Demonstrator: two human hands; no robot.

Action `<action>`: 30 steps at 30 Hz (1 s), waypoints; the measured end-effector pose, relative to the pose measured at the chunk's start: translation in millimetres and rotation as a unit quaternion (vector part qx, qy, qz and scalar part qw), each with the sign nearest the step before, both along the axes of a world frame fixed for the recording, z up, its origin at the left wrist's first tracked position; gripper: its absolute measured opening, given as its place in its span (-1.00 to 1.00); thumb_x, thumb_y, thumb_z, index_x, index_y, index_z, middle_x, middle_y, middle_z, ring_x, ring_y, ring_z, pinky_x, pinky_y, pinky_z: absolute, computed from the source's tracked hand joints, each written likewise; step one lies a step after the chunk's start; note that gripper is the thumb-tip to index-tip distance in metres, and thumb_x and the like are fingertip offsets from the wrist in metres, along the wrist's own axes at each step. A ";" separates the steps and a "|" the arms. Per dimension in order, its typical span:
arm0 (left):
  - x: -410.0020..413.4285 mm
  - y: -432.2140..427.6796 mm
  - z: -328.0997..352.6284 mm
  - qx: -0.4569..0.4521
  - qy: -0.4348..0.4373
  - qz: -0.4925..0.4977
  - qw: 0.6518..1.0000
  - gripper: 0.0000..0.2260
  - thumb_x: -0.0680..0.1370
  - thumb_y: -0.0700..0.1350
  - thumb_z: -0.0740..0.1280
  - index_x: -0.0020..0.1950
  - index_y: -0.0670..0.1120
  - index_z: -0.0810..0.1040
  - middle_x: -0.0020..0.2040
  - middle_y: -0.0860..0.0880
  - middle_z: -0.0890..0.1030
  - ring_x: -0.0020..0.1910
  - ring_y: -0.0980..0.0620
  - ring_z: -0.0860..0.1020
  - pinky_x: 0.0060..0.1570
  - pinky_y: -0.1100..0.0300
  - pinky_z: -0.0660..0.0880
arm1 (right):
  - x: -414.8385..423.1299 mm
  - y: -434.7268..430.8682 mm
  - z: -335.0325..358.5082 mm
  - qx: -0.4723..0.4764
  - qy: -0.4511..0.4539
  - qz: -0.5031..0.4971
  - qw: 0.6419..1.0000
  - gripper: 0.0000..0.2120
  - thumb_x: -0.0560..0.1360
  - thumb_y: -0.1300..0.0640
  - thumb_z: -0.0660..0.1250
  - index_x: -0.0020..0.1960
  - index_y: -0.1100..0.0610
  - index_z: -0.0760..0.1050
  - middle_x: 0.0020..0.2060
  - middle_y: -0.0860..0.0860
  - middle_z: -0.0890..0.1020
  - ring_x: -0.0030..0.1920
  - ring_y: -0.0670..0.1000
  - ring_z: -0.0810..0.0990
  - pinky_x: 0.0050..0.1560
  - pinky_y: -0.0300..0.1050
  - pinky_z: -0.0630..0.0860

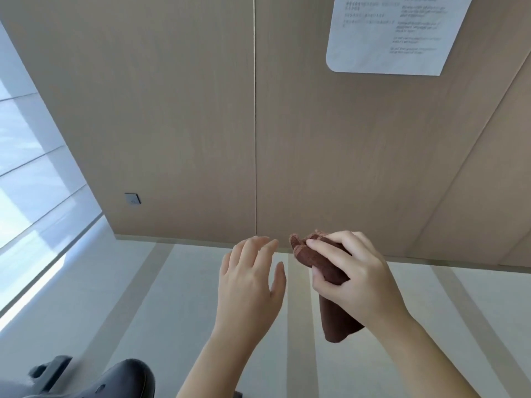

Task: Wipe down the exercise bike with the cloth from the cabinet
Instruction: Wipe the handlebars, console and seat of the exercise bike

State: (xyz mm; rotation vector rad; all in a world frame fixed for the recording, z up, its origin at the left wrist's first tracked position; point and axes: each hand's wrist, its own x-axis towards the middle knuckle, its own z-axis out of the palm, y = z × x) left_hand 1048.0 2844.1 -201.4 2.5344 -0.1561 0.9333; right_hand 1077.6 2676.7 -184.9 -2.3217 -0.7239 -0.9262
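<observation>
A folded dark brown cloth [333,317] is gripped in my right hand [353,277], its lower end hanging below my palm and a folded corner poking out above my fingers. My left hand [250,280] is held just to the left of the cloth, fingers spread, holding nothing and not touching the cloth. At the bottom left corner a black padded part [126,377] and a grey metal piece [48,372] show, which look like parts of the exercise bike. No open cabinet is in sight.
A light wooden panelled wall [201,124] fills the view ahead, with a white printed notice [393,33] upper right and a grey wall socket [132,200] low on the left. Window blinds [31,168] run along the left. The floor [161,297] is pale with striped shadows.
</observation>
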 end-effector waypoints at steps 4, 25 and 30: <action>44.0 19.4 -3.4 -0.008 -0.010 0.033 0.999 -0.75 0.42 -0.16 0.35 0.08 -0.16 0.59 0.02 -0.07 0.61 0.01 -0.11 0.57 0.01 0.06 0.43 | 53.4 19.9 0.9 0.014 0.007 0.042 0.999 -0.71 0.35 0.12 0.30 0.04 0.12 0.62 -0.14 0.05 0.61 -0.12 0.10 0.54 -0.15 0.03 0.53; 248.2 235.8 2.4 -0.029 0.002 0.301 0.953 -0.74 0.40 -0.25 0.44 0.09 -0.18 0.59 0.04 -0.09 0.62 0.06 -0.16 0.56 0.07 -0.03 0.44 | 330.7 273.5 17.3 0.049 0.018 0.304 0.951 -0.71 0.37 0.08 0.29 0.05 0.11 0.62 -0.13 0.03 0.61 -0.11 0.10 0.54 -0.14 0.05 0.53; 275.4 279.8 3.9 -0.019 -0.012 0.390 0.921 -0.74 0.42 -0.25 0.41 0.10 -0.19 0.58 0.04 -0.11 0.62 0.05 -0.16 0.56 0.08 -0.08 0.46 | 378.5 338.4 18.9 0.048 0.019 0.397 0.916 -0.70 0.37 0.08 0.28 0.04 0.11 0.62 -0.12 0.05 0.62 -0.11 0.12 0.55 -0.15 0.08 0.54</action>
